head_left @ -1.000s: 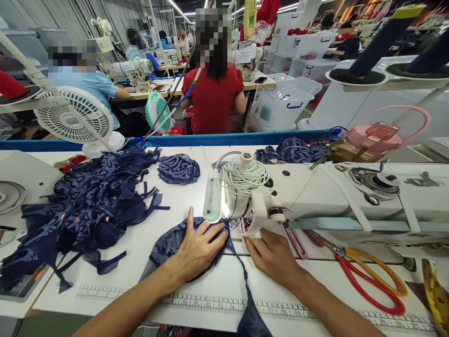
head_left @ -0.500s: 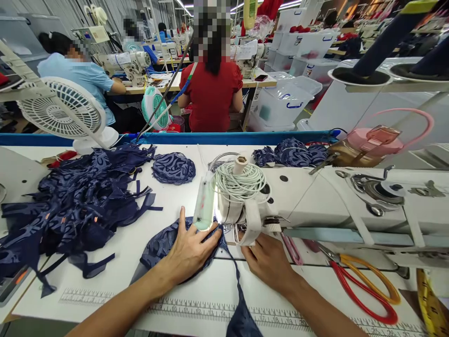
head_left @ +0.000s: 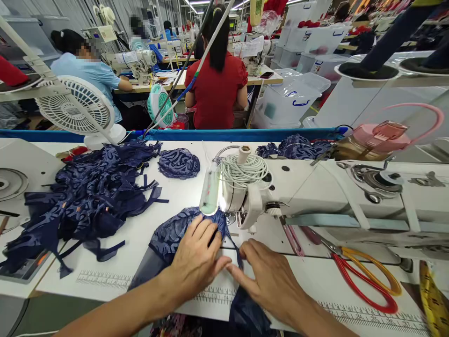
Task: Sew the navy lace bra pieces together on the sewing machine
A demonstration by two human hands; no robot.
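My left hand (head_left: 199,255) lies over a navy lace fabric piece (head_left: 171,231), fingers stretched across it just in front of the sewing machine head (head_left: 242,196). The piece reaches in beside the needle area, partly hidden by a pale green guard (head_left: 209,192). My right hand (head_left: 270,276) is to the right of a thin navy strap (head_left: 234,243), thumb stretched out and apart from the bent fingers. The two thumb tips meet or nearly meet. The strap runs between the hands to a second navy fabric piece (head_left: 247,311) hanging at the table's front edge.
A heap of navy lace pieces (head_left: 87,196) covers the left, with a rounded lace stack (head_left: 178,164) beside it. Red-and-orange-handled scissors (head_left: 368,276) and a yellow tape measure (head_left: 431,299) lie at the right. A white fan (head_left: 77,107) stands behind; co-workers sit beyond.
My right hand has drawn back from beside the needle toward me, close to my left thumb. My left hand has shifted slightly nearer and right, its thumb now showing. The view has moved a little.
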